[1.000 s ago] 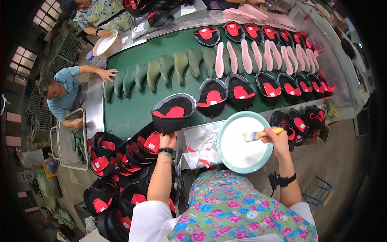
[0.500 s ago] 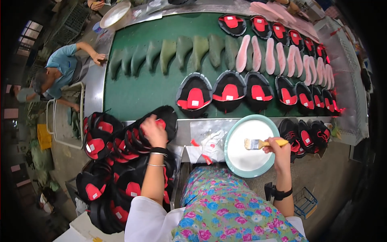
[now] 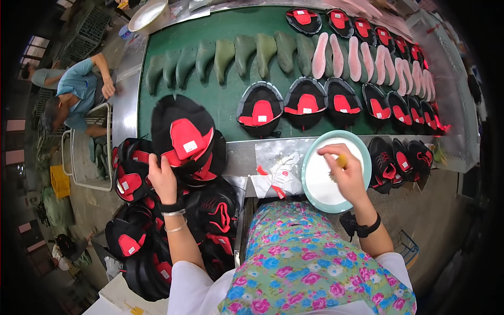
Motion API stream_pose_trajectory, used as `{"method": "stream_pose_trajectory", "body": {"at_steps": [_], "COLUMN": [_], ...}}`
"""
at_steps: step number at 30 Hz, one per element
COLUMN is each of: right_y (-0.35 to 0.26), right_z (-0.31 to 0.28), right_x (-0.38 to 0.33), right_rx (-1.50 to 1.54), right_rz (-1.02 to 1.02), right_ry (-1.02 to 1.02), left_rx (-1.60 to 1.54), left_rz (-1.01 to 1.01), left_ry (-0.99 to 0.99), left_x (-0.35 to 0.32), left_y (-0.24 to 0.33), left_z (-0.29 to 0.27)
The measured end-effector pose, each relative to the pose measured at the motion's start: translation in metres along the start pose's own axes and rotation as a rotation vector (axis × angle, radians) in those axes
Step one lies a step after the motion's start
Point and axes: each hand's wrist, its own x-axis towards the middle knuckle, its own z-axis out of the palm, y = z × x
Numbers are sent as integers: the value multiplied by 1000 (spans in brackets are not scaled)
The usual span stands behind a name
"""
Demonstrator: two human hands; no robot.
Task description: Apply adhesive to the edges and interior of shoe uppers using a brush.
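My left hand, closed on its lower left edge, holds up a black shoe upper with a red inside and a small white label. It is tilted above a pile of similar uppers. Over a teal-rimmed bowl of white liquid, my right hand grips a brush. Only the yellow handle's end shows clearly; the bristles point down toward the liquid, mostly hidden by my hand. Beside the bowl, a stained white cloth with red bits lies on the metal ledge.
On the green conveyor belt lie green shoe lasts, pink insoles and rows of black-and-red uppers. More shoes stand right of the bowl. A co-worker in blue leans over a white-framed cart at left.
My left hand has lifted a shoe upper from the pile and moved left. My right hand has turned the brush from lying level over the bowl to pointing down into it.
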Motion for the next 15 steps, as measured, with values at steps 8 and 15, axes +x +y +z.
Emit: {"method": "stream_pose_trajectory", "body": {"at_steps": [8, 15], "right_y": [-47, -41], "right_z": [42, 3], "right_x": [-21, -39], "right_rx": [-540, -341], "right_rz": [-353, -344], "right_ry": [-357, -372], "left_rx": [-683, -730], "left_rz": [-4, 226], "left_ry": [-591, -984], "left_x": [-94, -133], "left_y": [98, 66], "left_z": [40, 63]}}
